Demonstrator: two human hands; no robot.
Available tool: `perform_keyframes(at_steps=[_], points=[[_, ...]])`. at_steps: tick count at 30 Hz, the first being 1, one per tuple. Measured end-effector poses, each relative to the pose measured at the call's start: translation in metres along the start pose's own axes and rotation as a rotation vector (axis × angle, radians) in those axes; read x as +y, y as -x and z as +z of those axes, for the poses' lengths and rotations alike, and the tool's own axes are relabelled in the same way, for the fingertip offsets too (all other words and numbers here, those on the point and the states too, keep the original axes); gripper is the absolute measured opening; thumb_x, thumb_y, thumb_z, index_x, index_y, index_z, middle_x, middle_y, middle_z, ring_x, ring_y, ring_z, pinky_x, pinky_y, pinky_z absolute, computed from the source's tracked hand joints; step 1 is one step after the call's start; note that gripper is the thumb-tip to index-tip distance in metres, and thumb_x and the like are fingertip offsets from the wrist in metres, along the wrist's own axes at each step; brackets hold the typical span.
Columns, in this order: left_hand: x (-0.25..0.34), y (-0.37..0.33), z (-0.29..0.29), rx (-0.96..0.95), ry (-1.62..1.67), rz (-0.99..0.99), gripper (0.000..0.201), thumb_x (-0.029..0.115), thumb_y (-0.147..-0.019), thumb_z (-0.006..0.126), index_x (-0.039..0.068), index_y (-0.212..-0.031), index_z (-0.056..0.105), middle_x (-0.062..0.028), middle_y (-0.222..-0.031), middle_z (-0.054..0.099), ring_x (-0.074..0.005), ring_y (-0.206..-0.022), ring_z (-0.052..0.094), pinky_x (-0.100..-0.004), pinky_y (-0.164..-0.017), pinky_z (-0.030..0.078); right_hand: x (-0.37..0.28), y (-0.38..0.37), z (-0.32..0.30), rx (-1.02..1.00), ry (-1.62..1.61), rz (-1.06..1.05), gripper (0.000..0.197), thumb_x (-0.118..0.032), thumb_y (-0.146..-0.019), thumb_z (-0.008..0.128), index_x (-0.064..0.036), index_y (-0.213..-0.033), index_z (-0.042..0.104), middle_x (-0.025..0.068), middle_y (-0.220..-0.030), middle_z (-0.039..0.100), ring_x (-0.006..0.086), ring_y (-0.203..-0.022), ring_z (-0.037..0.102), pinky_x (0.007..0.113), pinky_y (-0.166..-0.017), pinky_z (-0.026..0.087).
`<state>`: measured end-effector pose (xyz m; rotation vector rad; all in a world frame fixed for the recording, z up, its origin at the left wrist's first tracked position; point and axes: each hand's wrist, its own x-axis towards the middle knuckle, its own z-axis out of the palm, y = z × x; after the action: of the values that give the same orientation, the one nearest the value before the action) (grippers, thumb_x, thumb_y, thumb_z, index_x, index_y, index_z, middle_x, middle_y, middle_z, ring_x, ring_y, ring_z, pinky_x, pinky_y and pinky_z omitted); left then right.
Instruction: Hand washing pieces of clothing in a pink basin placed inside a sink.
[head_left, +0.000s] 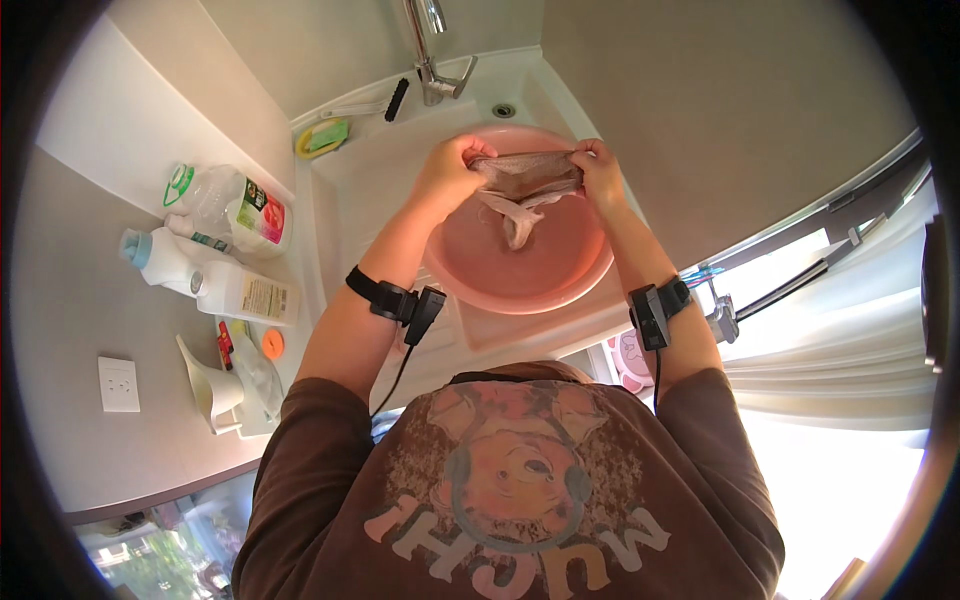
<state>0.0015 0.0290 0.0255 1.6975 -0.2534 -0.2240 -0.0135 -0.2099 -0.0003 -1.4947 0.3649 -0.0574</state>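
Note:
Between my two hands a small, wet, greyish-beige garment (530, 176) is stretched by its upper edge, and a paler twisted end hangs down from its middle. My left hand (452, 170) pinches the left corner, and my right hand (600, 172) pinches the right one. Its exact kind I cannot make out. Below it stands a round pink basin (520, 302) with what looks like water inside. Both hands are over the basin's far half, near its rim.
The basin stands in a white sink (345, 215) with a chrome faucet (430, 75) behind it. A black-bristled brush (397, 100) and a green sponge on a yellow dish (322, 138) lie at the back left. Several bottles, including a white jug (245, 292), line the left side.

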Motion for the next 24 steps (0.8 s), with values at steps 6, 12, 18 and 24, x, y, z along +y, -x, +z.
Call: perform_keyframes(at_steps=[6,12,18,24], points=[[0.0,-0.018,-0.034,0.392,-0.986,0.533,0.028,-0.009,-0.064,0.061,0.011,-0.084,0.061,-0.01,-0.089,0.056,-0.032,-0.091,0.056,-0.041,-0.075,0.046,-0.026,0.019,-0.013,-0.277,0.949,-0.538,0.031,-0.006,-0.077,0.065,-0.0063,-0.108,0.062,0.0083,-0.095,0.066,0.0218,-0.089,0.064,0.035,-0.078,0.052],[0.023,-0.013,-0.063,0.475,-0.983,0.433,0.028,-0.009,-0.063,0.064,0.012,-0.082,0.063,-0.008,-0.087,0.056,-0.029,-0.088,0.058,-0.0408,-0.072,0.048,-0.03,0.018,-0.037,0.011,1.134,-0.433,0.026,-0.006,-0.078,0.063,-0.0121,-0.103,0.066,0.0062,-0.101,0.067,0.0267,-0.093,0.063,0.039,-0.079,0.051],[-0.049,-0.015,-0.038,0.069,-0.735,0.242,0.033,0.007,-0.068,0.075,0.01,-0.099,0.065,-0.0109,-0.097,0.061,-0.0285,-0.091,0.06,-0.0389,-0.078,0.049,0.008,0.009,-0.024,-0.147,0.99,-0.322,0.033,-0.01,-0.08,0.066,-0.0112,-0.113,0.062,0.0099,-0.11,0.064,0.0288,-0.098,0.061,0.038,-0.084,0.049],[-0.089,-0.019,-0.005,-0.303,-0.966,0.079,0.082,0.027,-0.072,0.078,0.004,-0.141,0.038,-0.024,-0.129,0.052,-0.0351,-0.121,0.05,-0.0397,-0.102,0.04,0.066,0.007,-0.013,-0.309,1.189,-0.144,0.069,-0.017,-0.077,0.071,-0.0132,-0.139,0.04,0.0158,-0.134,0.048,0.0364,-0.112,0.055,0.043,-0.094,0.046]])
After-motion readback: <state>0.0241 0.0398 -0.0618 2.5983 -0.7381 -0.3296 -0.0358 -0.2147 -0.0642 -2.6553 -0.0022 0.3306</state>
